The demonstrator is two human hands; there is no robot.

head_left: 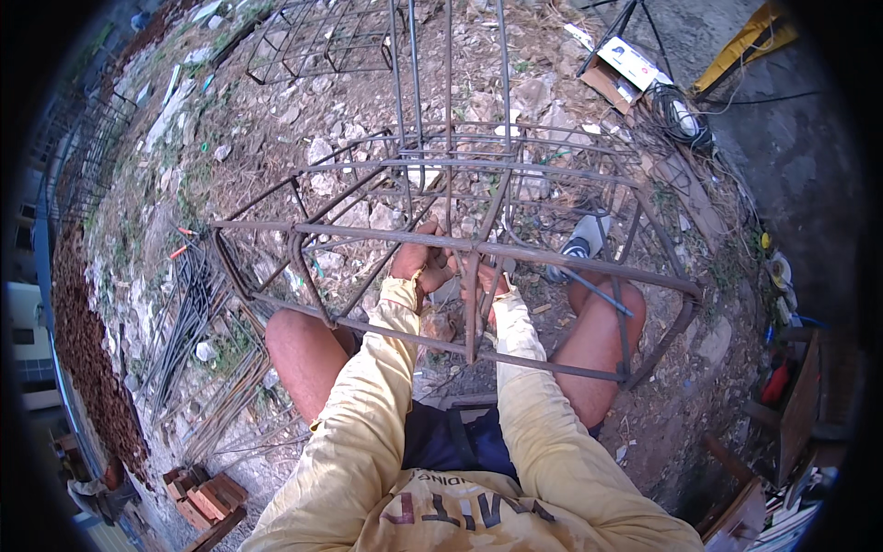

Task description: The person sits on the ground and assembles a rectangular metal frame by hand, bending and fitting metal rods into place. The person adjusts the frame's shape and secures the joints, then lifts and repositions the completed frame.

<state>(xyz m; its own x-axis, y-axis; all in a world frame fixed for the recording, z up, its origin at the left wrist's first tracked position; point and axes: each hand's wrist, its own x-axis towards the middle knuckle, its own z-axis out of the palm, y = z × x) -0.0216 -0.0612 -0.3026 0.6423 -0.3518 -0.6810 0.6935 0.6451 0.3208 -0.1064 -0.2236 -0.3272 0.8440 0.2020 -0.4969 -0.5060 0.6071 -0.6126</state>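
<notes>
A cage of rusty steel rebar (386, 237), with square stirrups along its bars, stands across in front of me at knee height. My left hand (421, 261) reaches inside the frame, its fingers curled in a pinch next to a vertical rod. Close to its right, my right hand (487, 276) is also closed, partly hidden behind a stirrup (472, 313) and the near long bar. Whatever the fingers pinch is too small or too covered to make out. A thin blue-grey rod (596, 292) slants over my right knee, apart from the right hand.
Tall upright bars (449, 83) rise from the cage's far side. Another rebar cage (322, 41) lies farther back on stony ground. Loose rods (193, 313) lie at left, bricks (207, 501) at lower left. An opened cardboard box (612, 81) and coiled cable (685, 120) are at upper right.
</notes>
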